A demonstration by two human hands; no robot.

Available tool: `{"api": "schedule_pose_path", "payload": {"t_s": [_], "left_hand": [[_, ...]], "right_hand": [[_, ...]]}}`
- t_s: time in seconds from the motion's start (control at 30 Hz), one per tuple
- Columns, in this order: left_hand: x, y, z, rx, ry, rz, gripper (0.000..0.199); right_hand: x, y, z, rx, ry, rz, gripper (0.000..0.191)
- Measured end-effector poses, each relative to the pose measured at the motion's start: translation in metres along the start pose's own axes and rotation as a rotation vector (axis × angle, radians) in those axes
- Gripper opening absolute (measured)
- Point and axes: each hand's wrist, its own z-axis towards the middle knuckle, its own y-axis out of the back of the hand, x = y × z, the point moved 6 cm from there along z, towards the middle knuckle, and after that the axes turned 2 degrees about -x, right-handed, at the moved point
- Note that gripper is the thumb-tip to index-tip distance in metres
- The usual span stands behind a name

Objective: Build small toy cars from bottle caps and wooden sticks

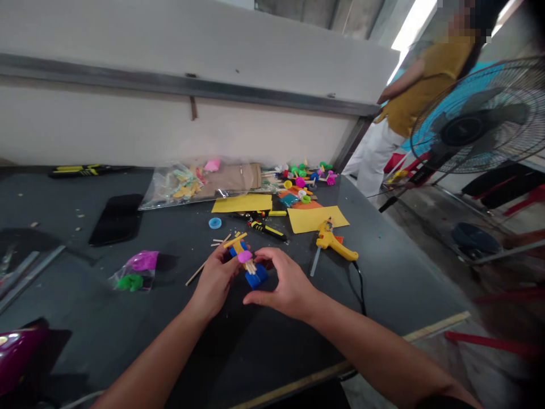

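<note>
A small handmade model toy [244,257] of wooden sticks, with blue round parts like bottle caps and a pink piece on top, is held up over the dark table. My left hand [216,278] is closed on its left side, thumb and fingers pinching it. Around its right side curves my right hand [284,281], thumb and fingers apart near a blue cap [256,275]; whether a fingertip touches the toy I cannot tell. Beyond the left hand lie a thin stick [196,274] and a loose light-blue cap [215,223].
To the right rests a yellow glue gun [336,241] with its cord. Pliers [268,230], yellow sheets [317,219], a plastic bag [191,184] and colourful caps lie behind. A phone [117,218] is at left. A fan [472,125] and a person [438,68] stand beyond the table.
</note>
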Motion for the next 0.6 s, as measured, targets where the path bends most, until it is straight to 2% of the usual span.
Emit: {"api": "schedule_pose_path", "payload": {"t_s": [0.1, 0.17, 0.23, 0.4, 0.6], "left_hand": [[0.003, -0.001, 0.0, 0.036, 0.024, -0.009, 0.048], [0.005, 0.0, 0.0, 0.044, 0.022, 0.029, 0.049], [0.007, 0.0, 0.001, 0.062, 0.022, 0.087, 0.049], [0.008, -0.001, 0.002, 0.081, 0.0, 0.232, 0.044], [0.01, 0.0, 0.004, 0.081, 0.006, 0.32, 0.04]], "right_hand": [[0.004, 0.01, 0.001, -0.013, 0.024, 0.1, 0.061], [0.003, 0.017, 0.002, -0.051, 0.002, 0.272, 0.048], [0.0, 0.018, 0.004, -0.035, -0.041, 0.438, 0.043], [-0.002, 0.008, 0.007, 0.133, -0.111, 0.625, 0.049], [-0.009, 0.005, 0.006, 0.139, -0.193, 0.756, 0.045]]}}
